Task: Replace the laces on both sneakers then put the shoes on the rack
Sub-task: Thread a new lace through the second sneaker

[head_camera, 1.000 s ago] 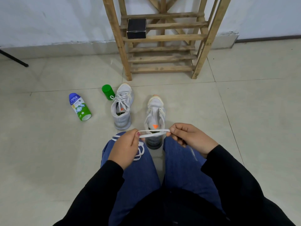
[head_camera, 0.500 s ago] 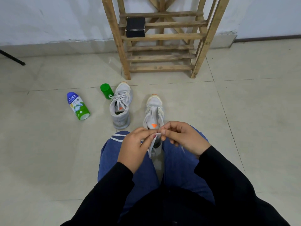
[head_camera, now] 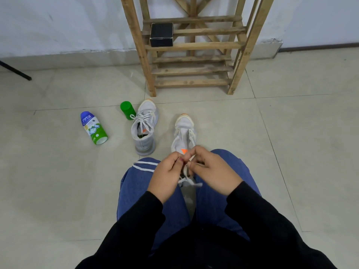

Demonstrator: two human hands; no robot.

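Observation:
Two grey-white sneakers stand on the tiled floor, toes toward the wooden rack point(head_camera: 192, 70). The left sneaker point(head_camera: 144, 129) is laced. The right sneaker point(head_camera: 183, 131) sits between my knees with its heel hidden behind my hands. My left hand point(head_camera: 167, 173) and my right hand point(head_camera: 211, 169) meet over that shoe's opening, fingertips together, each pinching the white lace point(head_camera: 189, 181). Loose lace ends hang below my fingers. Another stretch of white lace point(head_camera: 144, 165) lies across my left knee.
A blue-and-green bottle point(head_camera: 93, 128) lies on its side left of the shoes. A green cap point(head_camera: 127, 110) stands by the left sneaker's toe. A black box point(head_camera: 161, 34) rests on a rack shelf. A dark tripod leg point(head_camera: 15, 71) enters at far left.
My hands came together from holding the lace stretched wide between them. They now pinch it close over the right sneaker's opening, with the lace slack and hanging.

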